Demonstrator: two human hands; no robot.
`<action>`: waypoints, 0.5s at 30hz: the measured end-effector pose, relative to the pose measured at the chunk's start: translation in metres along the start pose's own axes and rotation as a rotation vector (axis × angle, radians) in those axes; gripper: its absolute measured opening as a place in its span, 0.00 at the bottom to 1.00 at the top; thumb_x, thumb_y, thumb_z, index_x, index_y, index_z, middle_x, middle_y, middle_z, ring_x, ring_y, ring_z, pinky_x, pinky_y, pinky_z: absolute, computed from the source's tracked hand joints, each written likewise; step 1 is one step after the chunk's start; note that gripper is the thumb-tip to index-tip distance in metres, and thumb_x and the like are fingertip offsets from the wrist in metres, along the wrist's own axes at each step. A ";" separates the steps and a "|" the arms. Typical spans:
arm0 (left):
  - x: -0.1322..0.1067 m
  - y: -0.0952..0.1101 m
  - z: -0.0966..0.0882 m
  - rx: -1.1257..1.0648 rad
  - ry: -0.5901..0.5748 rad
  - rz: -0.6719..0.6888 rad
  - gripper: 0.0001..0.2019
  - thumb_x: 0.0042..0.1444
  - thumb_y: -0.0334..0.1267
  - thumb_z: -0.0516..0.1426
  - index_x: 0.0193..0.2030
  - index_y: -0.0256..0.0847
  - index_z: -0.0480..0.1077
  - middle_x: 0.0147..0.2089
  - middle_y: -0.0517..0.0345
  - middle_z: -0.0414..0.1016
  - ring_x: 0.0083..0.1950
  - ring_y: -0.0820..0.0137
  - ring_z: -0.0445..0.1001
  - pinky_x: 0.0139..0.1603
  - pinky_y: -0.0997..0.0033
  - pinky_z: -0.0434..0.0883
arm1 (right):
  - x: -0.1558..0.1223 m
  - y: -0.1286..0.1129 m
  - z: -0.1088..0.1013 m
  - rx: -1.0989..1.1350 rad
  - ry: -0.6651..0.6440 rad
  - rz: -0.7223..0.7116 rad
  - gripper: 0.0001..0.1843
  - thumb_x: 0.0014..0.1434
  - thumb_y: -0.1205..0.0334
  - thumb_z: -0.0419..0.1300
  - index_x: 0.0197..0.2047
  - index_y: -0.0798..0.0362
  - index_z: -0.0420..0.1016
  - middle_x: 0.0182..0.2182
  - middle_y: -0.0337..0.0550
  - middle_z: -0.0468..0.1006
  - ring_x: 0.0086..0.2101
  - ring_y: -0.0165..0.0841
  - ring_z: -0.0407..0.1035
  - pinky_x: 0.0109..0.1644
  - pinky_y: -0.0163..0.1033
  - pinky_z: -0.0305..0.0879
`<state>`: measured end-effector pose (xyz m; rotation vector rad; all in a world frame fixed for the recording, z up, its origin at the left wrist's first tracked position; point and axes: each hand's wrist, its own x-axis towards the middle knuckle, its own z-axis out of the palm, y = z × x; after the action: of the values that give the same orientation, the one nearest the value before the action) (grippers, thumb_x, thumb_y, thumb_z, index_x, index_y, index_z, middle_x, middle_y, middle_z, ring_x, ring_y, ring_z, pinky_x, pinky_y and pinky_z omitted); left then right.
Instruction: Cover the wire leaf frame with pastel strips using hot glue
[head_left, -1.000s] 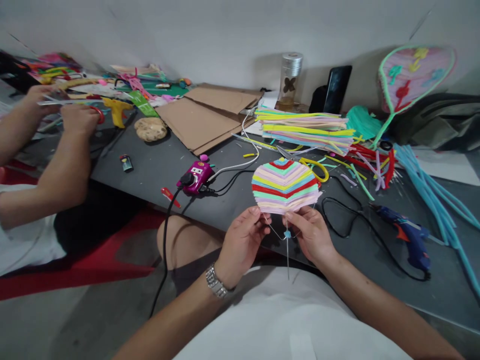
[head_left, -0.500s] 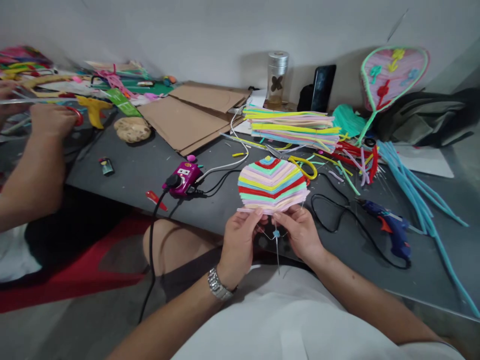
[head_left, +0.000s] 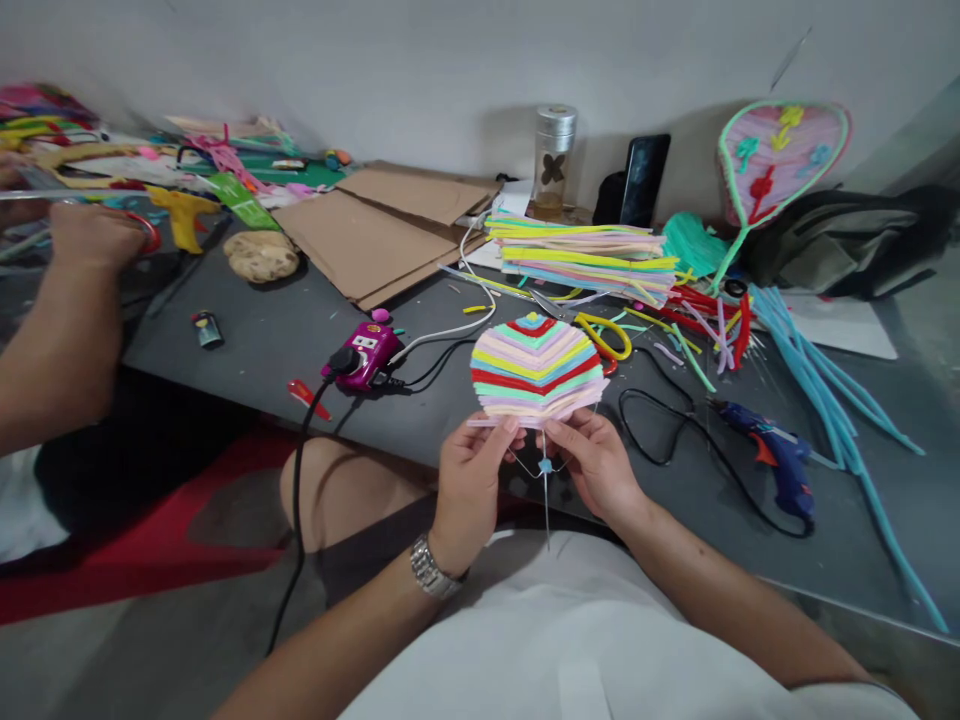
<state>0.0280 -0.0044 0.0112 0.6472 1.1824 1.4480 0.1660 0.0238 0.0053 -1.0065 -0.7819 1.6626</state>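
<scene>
**Left hand (head_left: 470,490), right hand (head_left: 596,465) pinch striped fan (head_left: 537,368)**

Fingers and thumbs of both hands grip the fan's lower edge, holding it up over the front of the bench (head_left: 255,395). A thin wire loop (head_left: 541,468) hangs below it, and a blue glue gun (head_left: 772,455) lies to the right.

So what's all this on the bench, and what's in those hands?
striped pipe-cleaner panel: one, pastel and red, held up centre
wire stem: one, silver with blue bead, below panel
pipe-cleaner stack: one, yellow and pastel, behind panel
loose pipe cleaners: several, light blue, far right
glue gun: one, blue, right
glue gun: one, yellow, far left
glass bottle: one, silver lid, by wall
co-worker's hand: one, far left
left hand: one, on panel's lower edge, watch on wrist
right hand: one, on panel's lower edge
</scene>
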 end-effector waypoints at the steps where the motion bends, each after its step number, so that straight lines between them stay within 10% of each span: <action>1: 0.001 -0.001 -0.001 0.022 0.006 0.017 0.13 0.52 0.46 0.71 0.34 0.38 0.79 0.31 0.60 0.79 0.32 0.73 0.73 0.36 0.74 0.69 | 0.000 0.000 0.000 -0.001 0.010 0.004 0.19 0.44 0.49 0.78 0.27 0.53 0.79 0.21 0.36 0.78 0.23 0.27 0.66 0.31 0.35 0.62; 15: 0.000 -0.006 -0.002 0.088 0.033 0.072 0.14 0.53 0.48 0.71 0.35 0.39 0.80 0.31 0.59 0.80 0.33 0.72 0.75 0.36 0.74 0.70 | 0.002 0.003 0.000 -0.014 0.042 -0.003 0.19 0.40 0.52 0.79 0.25 0.53 0.77 0.20 0.36 0.77 0.23 0.27 0.65 0.30 0.35 0.61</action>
<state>0.0287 -0.0055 0.0046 0.7360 1.2650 1.4779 0.1643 0.0254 0.0026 -1.0466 -0.7680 1.6300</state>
